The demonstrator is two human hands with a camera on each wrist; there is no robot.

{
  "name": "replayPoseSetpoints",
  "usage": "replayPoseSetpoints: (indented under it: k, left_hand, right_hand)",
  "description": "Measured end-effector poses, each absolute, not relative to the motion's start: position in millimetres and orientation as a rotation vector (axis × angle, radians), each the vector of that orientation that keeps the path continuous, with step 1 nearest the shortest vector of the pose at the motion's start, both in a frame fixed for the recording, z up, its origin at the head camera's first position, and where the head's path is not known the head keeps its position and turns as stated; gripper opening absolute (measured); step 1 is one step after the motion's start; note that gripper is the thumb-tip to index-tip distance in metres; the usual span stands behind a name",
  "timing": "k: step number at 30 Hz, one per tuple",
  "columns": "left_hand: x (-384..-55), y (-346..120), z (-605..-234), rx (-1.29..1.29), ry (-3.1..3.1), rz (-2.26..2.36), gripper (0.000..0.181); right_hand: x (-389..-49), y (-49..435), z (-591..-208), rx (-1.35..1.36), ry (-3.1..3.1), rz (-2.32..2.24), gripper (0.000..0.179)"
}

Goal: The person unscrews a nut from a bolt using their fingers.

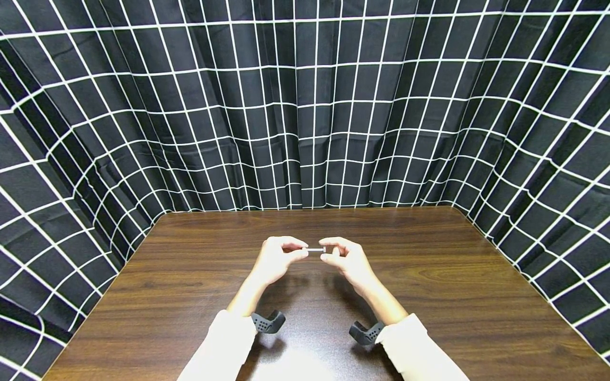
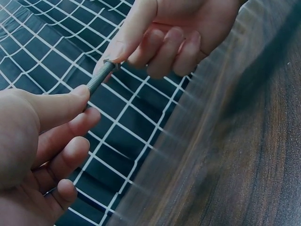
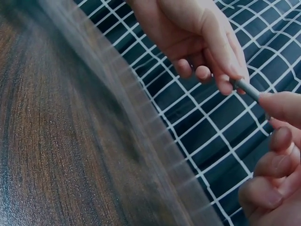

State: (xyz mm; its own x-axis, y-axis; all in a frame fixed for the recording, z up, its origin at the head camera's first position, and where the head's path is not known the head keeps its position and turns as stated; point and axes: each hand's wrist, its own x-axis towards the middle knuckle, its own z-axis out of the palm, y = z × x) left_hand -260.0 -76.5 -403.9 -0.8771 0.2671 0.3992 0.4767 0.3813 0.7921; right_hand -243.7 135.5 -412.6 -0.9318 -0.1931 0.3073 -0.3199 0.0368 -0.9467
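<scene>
Between both hands a grey metal bolt is held level above the table, its thread visible in the left wrist view. My left hand pinches its left end between thumb and fingertip, hiding that end. At the right end sits a wider piece; whether nut or bolt head, I cannot tell. My right hand has thumb and index finger curled round this end, one on each side. How firmly they press is unclear. In the right wrist view the right thumb covers that end of the bolt.
A brown wood-grain table lies under both hands. Black curtain with a white grid hangs behind it and along both sides. Each wrist carries a dark strap mount, one by the left sleeve, one by the right sleeve.
</scene>
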Motion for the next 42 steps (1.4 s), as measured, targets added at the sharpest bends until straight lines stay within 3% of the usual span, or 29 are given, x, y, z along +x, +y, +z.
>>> replayPoseSetpoints:
  k: [3,6,12,29,37,42]
  left_hand:
    - [-259.7,-75.6,-404.5,-0.668,-2.429,-1.505,0.013]
    - [-259.3,-74.2,-405.3,-0.674,-2.42,-1.508,0.011]
    - [-257.3,-72.5,-405.1,-0.675,-2.416,-1.52,0.009]
    - [-258.2,-74.0,-404.6,-0.671,-2.431,-1.52,0.009]
    - [-257.2,-73.8,-403.8,-0.664,-2.413,-1.531,0.01]
    - [-258.9,-74.2,-405.1,-0.655,-2.417,-1.533,0.012]
  right_hand:
    - [-244.9,135.2,-413.7,0.507,-2.235,2.081,0.034]
    - [-244.3,133.9,-413.2,0.393,-2.298,2.083,0.022]
    - [-241.3,132.2,-411.7,0.266,-2.385,2.007,0.038]
    - [-243.3,133.7,-411.8,0.32,-2.366,2.033,0.033]
    - [-241.6,133.4,-409.9,0.311,-2.283,2.1,0.019]
    - [-231.0,131.8,-394.5,0.361,-2.25,2.105,0.023]
